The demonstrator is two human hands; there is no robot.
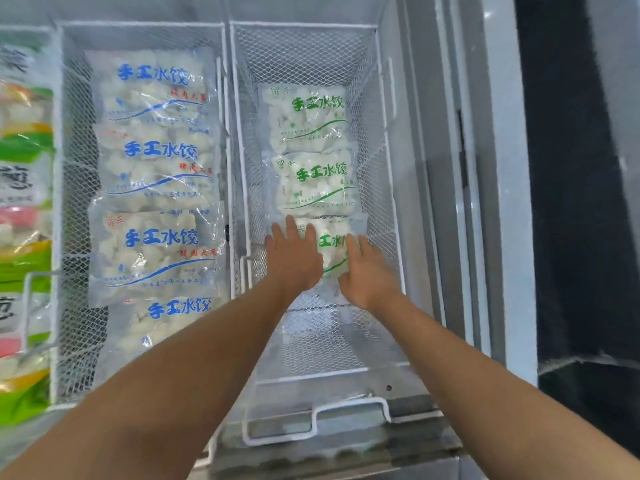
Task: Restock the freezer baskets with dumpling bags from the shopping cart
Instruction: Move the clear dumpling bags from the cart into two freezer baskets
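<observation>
Hands, left [294, 258] and right [367, 271], open-gripped, seemingly pressing green-lettered "手工水饺" bag [329, 244].

Two bare forearms — no sleeves, rings or watch visible.

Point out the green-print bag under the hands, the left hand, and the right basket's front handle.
green-print bag [330, 249]: head view, on the printed face between the two hands.
left hand [292, 259]: head view, on the back of the hand.
front handle [349, 407]: head view, on the white wire loop's raised top bar.
</observation>
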